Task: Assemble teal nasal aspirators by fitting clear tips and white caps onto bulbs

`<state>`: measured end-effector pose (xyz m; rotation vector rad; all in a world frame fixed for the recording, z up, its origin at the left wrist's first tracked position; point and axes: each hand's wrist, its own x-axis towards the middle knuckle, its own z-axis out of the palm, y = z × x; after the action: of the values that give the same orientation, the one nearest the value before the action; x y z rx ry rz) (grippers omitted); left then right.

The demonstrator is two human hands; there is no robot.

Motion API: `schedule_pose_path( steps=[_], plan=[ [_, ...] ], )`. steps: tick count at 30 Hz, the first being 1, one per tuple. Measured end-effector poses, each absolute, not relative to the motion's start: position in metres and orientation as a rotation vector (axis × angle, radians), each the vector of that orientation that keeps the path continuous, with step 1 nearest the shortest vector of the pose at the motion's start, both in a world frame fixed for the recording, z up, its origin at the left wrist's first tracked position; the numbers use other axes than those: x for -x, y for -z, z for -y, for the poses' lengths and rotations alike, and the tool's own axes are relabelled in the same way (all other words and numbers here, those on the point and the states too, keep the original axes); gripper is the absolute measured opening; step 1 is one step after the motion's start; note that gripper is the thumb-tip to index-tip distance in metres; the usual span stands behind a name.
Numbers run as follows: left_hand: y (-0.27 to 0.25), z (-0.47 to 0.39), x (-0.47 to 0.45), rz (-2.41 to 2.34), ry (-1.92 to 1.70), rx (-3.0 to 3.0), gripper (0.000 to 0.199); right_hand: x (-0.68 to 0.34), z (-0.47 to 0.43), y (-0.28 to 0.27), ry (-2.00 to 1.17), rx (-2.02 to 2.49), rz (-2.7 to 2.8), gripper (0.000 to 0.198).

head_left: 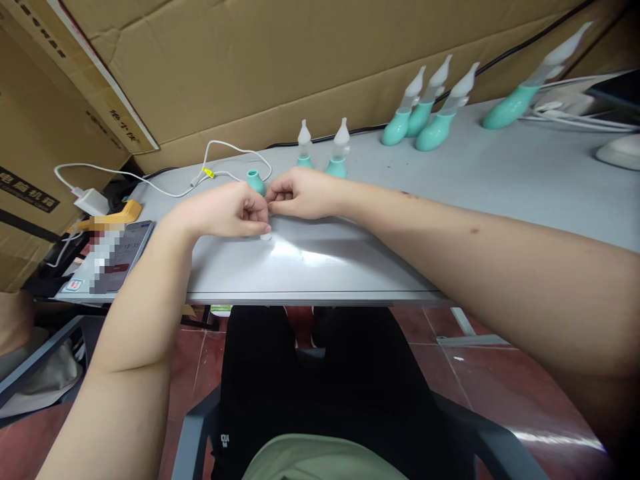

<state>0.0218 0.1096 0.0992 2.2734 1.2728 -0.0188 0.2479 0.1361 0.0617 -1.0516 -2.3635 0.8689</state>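
Observation:
Over the grey table, my left hand (233, 210) is closed, thumb and fingers pinching a small white piece (265, 236) whose kind I cannot make out. My right hand (303, 193) meets it from the right with curled fingers, the fingertips close together; whatever they grip is hidden. Just behind both hands stands a teal squeeze bulb (256, 180) with an open neck. Beyond my right wrist are two nasal aspirators, one (304, 147) on the left and another (341, 150) on the right, each with teal bulb, clear body and white tip.
Several more nasal aspirators (443, 117) stand farther right along the cardboard wall (300, 60). A white cable (175, 195) with a charger (91, 200) lies at the left. A phone (125, 257) rests near the table's left edge. A white rounded object (620, 152) sits far right.

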Motion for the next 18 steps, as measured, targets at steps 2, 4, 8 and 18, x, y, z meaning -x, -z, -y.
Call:
schedule_pose_path(
  steps=[2,4,8,18],
  plan=[
    [-0.097,-0.109,-0.021,-1.265,-0.028,-2.235,0.023,-0.247,-0.135,-0.062,-0.89,1.061,2.339,0.034],
    [-0.095,-0.108,-0.02,-1.232,-0.221,-2.178,0.026,-0.247,-0.137,-0.061,-0.97,1.082,2.258,0.039],
    [-0.092,-0.107,-0.02,-1.141,-0.801,-2.083,0.045,-0.247,-0.143,-0.053,-1.311,0.986,1.853,0.046],
    [-0.058,-0.153,-0.015,-0.963,-1.313,-2.11,0.085,-0.24,-0.153,-0.04,-1.299,0.575,1.447,0.042]
  ],
)
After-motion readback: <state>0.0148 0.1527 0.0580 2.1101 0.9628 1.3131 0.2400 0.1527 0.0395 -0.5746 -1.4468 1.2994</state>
